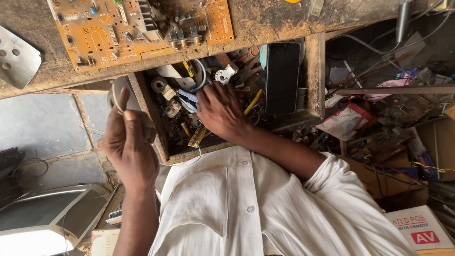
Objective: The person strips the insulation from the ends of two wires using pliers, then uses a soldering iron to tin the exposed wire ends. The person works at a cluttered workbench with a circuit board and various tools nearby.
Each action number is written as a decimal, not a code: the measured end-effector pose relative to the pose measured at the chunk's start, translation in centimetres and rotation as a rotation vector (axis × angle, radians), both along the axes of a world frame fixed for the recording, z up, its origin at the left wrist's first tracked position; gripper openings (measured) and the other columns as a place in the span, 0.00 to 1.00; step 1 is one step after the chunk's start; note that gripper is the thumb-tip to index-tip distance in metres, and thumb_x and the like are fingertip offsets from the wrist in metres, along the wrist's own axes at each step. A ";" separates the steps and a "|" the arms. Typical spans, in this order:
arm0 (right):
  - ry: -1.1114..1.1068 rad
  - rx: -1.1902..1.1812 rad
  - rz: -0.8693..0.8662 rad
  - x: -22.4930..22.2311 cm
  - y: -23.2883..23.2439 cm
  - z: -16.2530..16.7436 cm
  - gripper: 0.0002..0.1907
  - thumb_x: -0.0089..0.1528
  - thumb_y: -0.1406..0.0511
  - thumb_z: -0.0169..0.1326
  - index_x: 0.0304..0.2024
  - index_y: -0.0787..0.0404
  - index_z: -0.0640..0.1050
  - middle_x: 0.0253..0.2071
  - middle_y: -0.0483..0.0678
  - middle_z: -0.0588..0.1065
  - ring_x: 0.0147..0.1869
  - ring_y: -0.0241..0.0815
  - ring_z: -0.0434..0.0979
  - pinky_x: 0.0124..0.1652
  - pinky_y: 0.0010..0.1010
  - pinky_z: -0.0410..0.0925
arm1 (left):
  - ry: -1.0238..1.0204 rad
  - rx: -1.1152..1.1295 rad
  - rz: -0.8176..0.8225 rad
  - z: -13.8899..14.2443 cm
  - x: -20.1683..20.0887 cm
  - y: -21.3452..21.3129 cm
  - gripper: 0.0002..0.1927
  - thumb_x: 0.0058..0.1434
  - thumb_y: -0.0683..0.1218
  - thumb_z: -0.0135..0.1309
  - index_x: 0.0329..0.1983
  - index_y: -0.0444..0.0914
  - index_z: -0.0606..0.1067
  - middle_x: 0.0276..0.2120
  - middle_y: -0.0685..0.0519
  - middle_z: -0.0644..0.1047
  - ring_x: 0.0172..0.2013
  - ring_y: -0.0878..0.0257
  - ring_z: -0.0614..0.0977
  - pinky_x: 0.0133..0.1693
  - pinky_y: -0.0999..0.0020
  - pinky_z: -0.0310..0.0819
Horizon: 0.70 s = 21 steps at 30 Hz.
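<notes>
At the far left, well away from the open wooden drawer [163,147], lies a flat grey metal plate [16,59] with holes. Below it, lower than the drawer, sits an old grey screen [52,215]. Just left of the drawer, the left hand [129,144] is curled around a grey roll [124,92] with a thin white wire over it, and holds it tight. Above the drawer, on the bench top, rests an orange circuit board [137,28]. The right hand [219,111] is inside the drawer, fingers bent down among small parts and blue-handled pliers [187,99]; I cannot tell if it grips anything. At the drawer's right side lies a black phone [282,78]. Far right of the drawer sits a white box [419,230].
</notes>
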State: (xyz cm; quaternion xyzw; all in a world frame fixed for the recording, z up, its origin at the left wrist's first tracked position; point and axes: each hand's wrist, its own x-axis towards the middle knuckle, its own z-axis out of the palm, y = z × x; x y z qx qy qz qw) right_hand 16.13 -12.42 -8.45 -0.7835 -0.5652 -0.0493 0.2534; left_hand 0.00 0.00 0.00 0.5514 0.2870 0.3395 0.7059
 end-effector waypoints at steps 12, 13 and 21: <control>-0.096 -0.046 0.006 -1.1 -1.3 -1.8 0.24 0.58 0.66 0.58 0.57 0.64 0.75 0.53 0.55 0.72 0.55 0.53 0.70 0.54 0.52 0.62 | 0.060 -0.052 -0.058 -1.1 1.5 -2.2 0.22 0.79 0.47 0.47 0.72 0.32 0.69 0.32 0.59 0.74 0.28 0.75 0.68 0.30 0.79 0.61; -0.132 -0.061 -0.012 -1.4 -1.3 -1.4 0.24 0.56 0.64 0.58 0.54 0.63 0.75 0.53 0.56 0.72 0.57 0.56 0.71 0.56 0.55 0.61 | 0.080 -0.069 -0.057 -0.7 1.5 -2.6 0.23 0.78 0.48 0.46 0.72 0.33 0.69 0.32 0.59 0.74 0.28 0.75 0.66 0.30 0.80 0.59; 0.053 0.064 0.074 0.7 -3.4 4.8 0.16 0.65 0.68 0.55 0.55 0.65 0.74 0.44 0.47 0.77 0.59 0.52 0.73 0.66 0.58 0.57 | 0.065 0.017 -0.060 2.4 1.4 -1.7 0.26 0.77 0.52 0.47 0.73 0.33 0.66 0.34 0.60 0.73 0.29 0.76 0.67 0.30 0.80 0.59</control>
